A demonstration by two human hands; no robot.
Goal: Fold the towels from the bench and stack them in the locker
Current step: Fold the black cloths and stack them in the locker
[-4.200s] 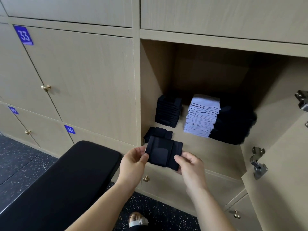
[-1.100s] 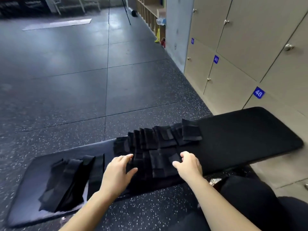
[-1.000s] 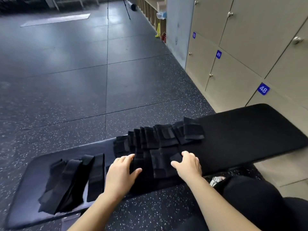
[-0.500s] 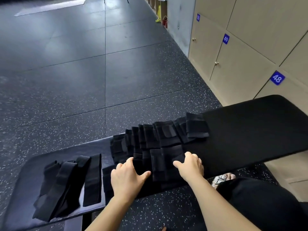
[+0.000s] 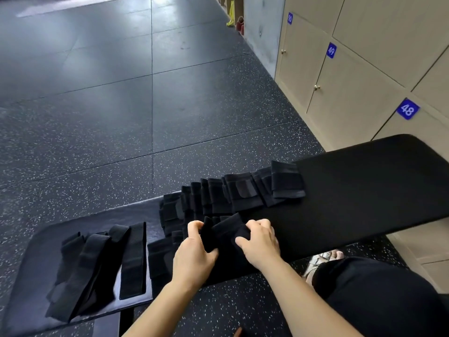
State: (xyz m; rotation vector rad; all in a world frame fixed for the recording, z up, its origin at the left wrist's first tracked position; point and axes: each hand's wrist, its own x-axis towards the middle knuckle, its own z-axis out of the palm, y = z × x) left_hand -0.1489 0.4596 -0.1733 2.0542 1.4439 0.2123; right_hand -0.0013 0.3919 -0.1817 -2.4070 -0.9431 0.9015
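A black padded bench (image 5: pixel 364 198) runs across the lower half of the view. Folded black towels (image 5: pixel 233 193) lie on it in overlapping rows. At the near edge of these rows, my left hand (image 5: pixel 194 254) and my right hand (image 5: pixel 261 242) both grip one folded black towel (image 5: pixel 224 233), which is lifted slightly off the pile between them. Several unfolded black towels (image 5: pixel 85 261) lie spread out at the bench's left end. The open locker is out of view.
Beige lockers (image 5: pixel 352 76) numbered 48, 49 and 50 line the right side, all with doors shut. Dark speckled rubber floor (image 5: pixel 121 105) stretches beyond the bench. My knee in black fabric (image 5: pixel 379 295) and a sandalled foot (image 5: pixel 323 260) are at lower right.
I have turned from the open locker to the bench. Both hands lay on the folded pile a second ago; now their fingers have curled round one folded towel and raised it.
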